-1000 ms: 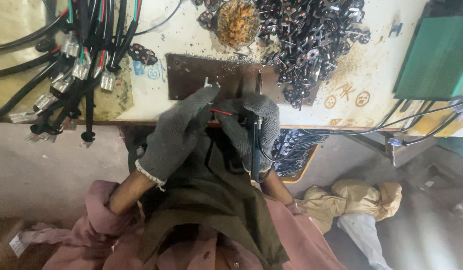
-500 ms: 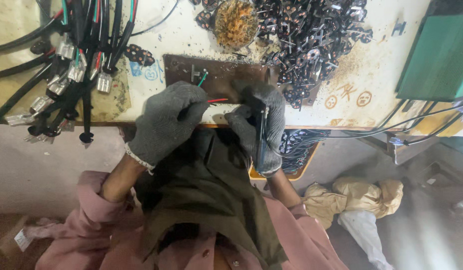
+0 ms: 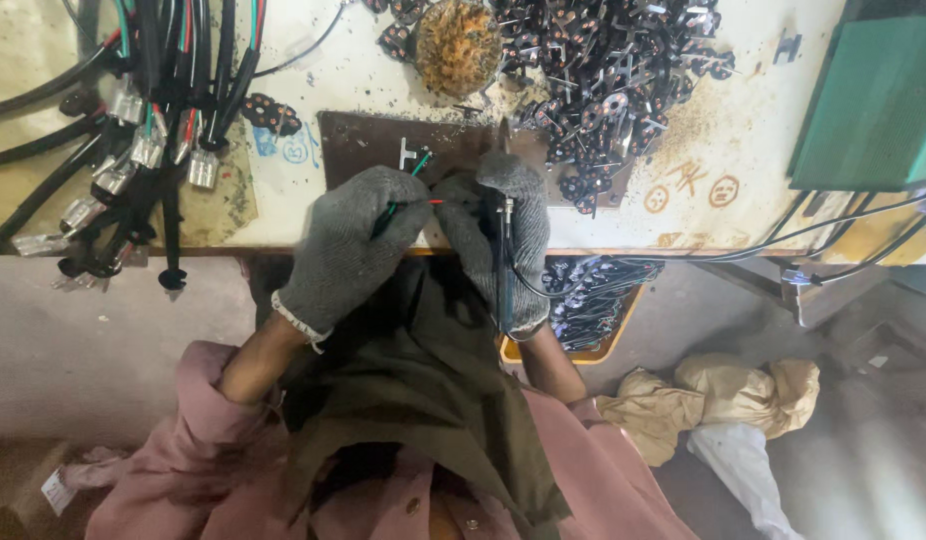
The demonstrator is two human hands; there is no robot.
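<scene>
Both my hands wear grey knit gloves and work over a brown metal plate (image 3: 363,145) on the bench. My left hand (image 3: 348,240) pinches thin red and green wires (image 3: 411,190) whose ends reach a small metal terminal (image 3: 413,155) on the plate. My right hand (image 3: 503,235) grips a soldering iron (image 3: 503,255) with its black cord trailing down past my wrist; the tip points toward the plate and is hidden by my fingers.
A bundle of black cables with white connectors (image 3: 148,130) lies at the left. A pile of small dark metal parts (image 3: 613,70) and a brass wire pad (image 3: 458,45) sit behind the plate. A green box (image 3: 873,100) stands right. A yellow tray of parts (image 3: 588,300) is below the bench edge.
Both hands have moved up from the bench edge onto the plate. The wires and the iron now sit closer to the metal terminal.
</scene>
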